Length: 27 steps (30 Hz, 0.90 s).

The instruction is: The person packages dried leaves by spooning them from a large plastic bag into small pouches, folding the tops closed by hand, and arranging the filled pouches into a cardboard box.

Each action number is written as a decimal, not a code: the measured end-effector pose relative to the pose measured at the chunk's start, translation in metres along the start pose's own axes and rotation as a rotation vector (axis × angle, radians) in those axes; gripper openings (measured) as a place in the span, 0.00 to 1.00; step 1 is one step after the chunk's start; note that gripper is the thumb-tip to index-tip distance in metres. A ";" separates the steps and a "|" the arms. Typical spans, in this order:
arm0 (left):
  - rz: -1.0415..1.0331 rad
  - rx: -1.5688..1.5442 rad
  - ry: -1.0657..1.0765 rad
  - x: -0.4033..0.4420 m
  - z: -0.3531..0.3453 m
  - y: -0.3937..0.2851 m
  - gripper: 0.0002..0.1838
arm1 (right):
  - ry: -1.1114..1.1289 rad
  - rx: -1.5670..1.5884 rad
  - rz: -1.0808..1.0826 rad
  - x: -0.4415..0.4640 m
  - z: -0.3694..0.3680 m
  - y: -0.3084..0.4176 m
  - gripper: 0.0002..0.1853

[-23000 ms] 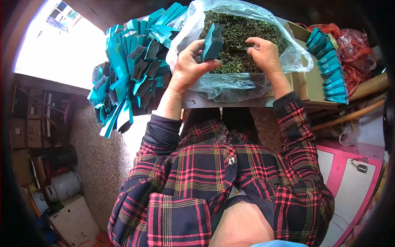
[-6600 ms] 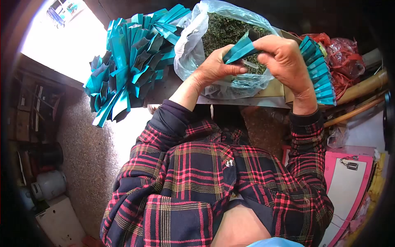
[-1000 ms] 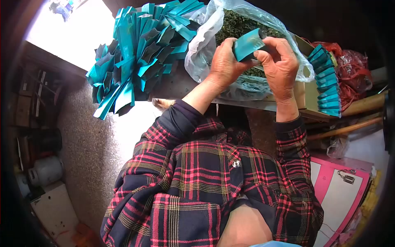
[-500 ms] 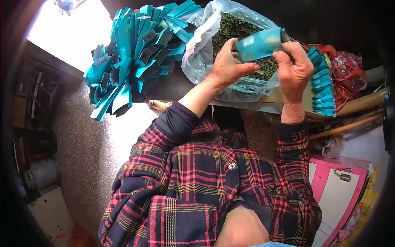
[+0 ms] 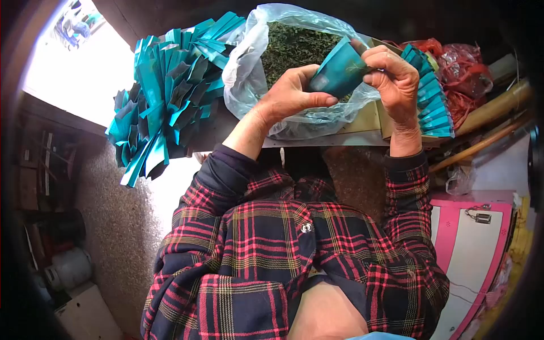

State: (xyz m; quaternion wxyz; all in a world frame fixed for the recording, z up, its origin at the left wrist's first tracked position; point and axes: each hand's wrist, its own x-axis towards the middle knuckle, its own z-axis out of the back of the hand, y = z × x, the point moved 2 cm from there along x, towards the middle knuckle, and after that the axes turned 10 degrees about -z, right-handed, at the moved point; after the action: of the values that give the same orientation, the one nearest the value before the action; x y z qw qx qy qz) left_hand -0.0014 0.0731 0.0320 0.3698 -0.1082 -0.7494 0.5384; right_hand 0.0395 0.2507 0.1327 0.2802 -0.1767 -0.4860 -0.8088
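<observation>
A teal packet (image 5: 338, 71) is tilted between my two hands, over the near side of an open clear plastic bag (image 5: 245, 71). My left hand (image 5: 292, 95) grips its lower left end, thumb along the near side. The fingers of my right hand (image 5: 392, 76) pinch its upper right edge. Dark green dried leaves (image 5: 292, 48) fill the bag behind the packet. To the left lies a big heap of teal packets (image 5: 153, 96), many with open dark mouths. A fanned row of teal packets (image 5: 433, 96) stands right of my right hand.
A cardboard box (image 5: 362, 120) sits on the table under the bag's right side. Red plastic bags (image 5: 462, 76) lie at the far right, above wooden poles (image 5: 487, 122). A pink and white cabinet (image 5: 473, 243) stands lower right, and a white canister (image 5: 71, 267) lower left.
Since half a second ago, the packet has gone from lying nearly level to tilting up at its right end. Both hands still hold it. The whole view has shifted a little.
</observation>
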 end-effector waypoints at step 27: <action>0.031 0.189 -0.139 -0.005 -0.029 0.016 0.27 | -0.025 -0.264 -0.146 -0.018 -0.011 0.027 0.08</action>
State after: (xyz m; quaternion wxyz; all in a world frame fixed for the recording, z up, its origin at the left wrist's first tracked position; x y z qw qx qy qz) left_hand 0.0180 0.0976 0.0193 0.3169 -0.0468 -0.7175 0.6185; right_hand 0.0704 0.2359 0.1361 0.1888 -0.1861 -0.3902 -0.8817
